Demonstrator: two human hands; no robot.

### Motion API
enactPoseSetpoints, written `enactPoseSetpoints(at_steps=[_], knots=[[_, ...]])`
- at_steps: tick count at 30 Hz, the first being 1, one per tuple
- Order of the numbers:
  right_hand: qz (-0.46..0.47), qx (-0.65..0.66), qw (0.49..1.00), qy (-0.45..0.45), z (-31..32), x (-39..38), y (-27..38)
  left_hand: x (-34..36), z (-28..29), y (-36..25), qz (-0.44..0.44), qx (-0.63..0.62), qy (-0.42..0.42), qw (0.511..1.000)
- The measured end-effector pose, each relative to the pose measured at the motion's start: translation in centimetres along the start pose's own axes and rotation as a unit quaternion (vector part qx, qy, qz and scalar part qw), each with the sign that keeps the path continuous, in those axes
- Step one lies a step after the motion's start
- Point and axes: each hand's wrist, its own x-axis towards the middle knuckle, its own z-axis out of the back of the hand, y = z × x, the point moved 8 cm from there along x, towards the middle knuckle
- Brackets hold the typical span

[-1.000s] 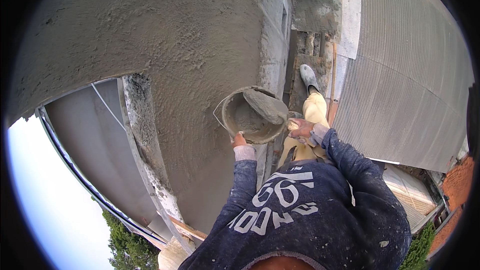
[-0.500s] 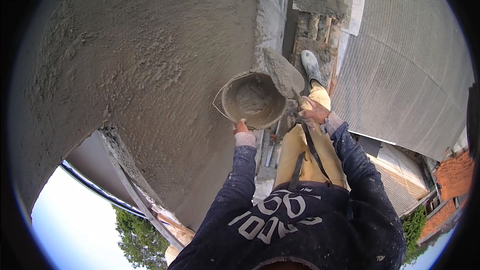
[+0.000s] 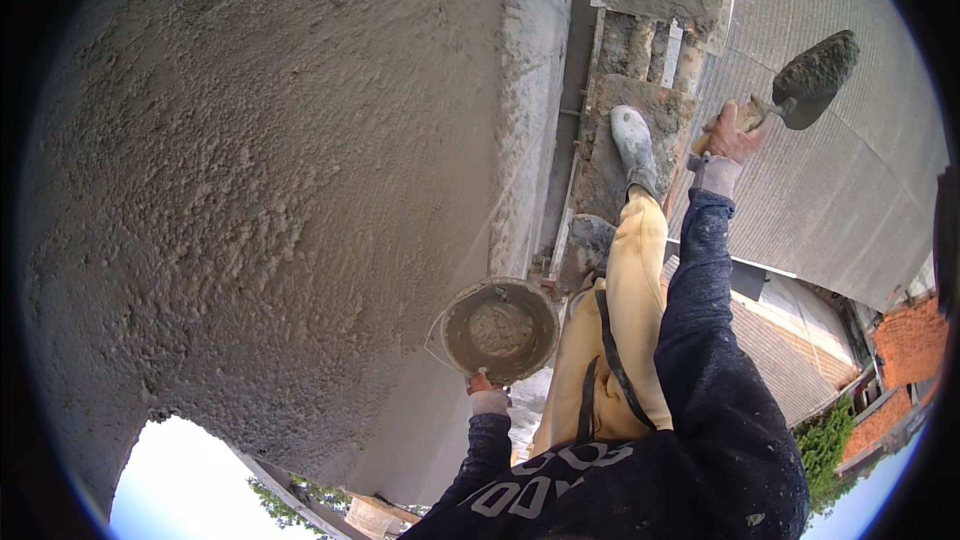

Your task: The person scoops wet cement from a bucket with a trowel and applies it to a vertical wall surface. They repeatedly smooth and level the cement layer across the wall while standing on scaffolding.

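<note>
My left hand [image 3: 484, 392] grips the rim of a round bucket [image 3: 500, 328] with wet grey mortar in it, held close to the rough plastered wall [image 3: 250, 200]. My right hand [image 3: 728, 140] is stretched out to the right, shut on the wooden handle of a trowel [image 3: 812, 75] whose blade carries a heap of mortar. Both arms wear dark blue sleeves. My yellow trousers and grey boot [image 3: 634, 145] show between the hands.
I stand on mortar-caked scaffold planks [image 3: 640, 90] beside the wall's corner. A corrugated grey roof [image 3: 850, 190] lies below on the right, with a red brick building [image 3: 910, 340] and trees [image 3: 825, 445] beyond. Sky shows at the lower left.
My right hand has left the bucket and swung out to the right with the trowel loaded with mortar. The bucket has dropped lower in view, still in my left hand.
</note>
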Motion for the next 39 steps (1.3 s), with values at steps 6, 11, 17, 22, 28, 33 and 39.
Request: enactPoseSetpoints(at_steps=[6,11,17,22,28,33,39], knots=[[0.022,-0.34,0.907,0.249,-25.3,-24.4,0.7,-5.4,-3.4,8.6,0.252,-0.577,-0.014,0.777],[-0.159,0.03,0.859,0.486,-22.6,-40.4,9.8,-8.3,-1.1,8.3,0.124,-0.389,0.039,0.912],[-0.203,-0.174,0.873,0.409,-21.6,-35.1,-1.0,-8.7,-4.4,6.0,0.223,-0.559,0.072,0.795],[-0.486,-0.106,0.754,0.429,-29.4,-33.4,-9.7,-8.7,-5.5,3.2,0.225,-0.645,0.04,0.729],[-0.452,0.077,0.784,0.418,-36.5,-29.4,-5.8,-9.3,-6.1,3.7,0.218,-0.677,0.085,0.698],[-0.449,0.29,0.661,0.527,-35.9,-27.9,2.2,-7.7,-7.9,7.1,0.209,-0.686,0.087,0.692],[-0.353,0.463,0.561,0.588,-26.0,-21.1,17.1,-4.0,-6.9,9.4,0.021,-0.501,0.073,0.862]])
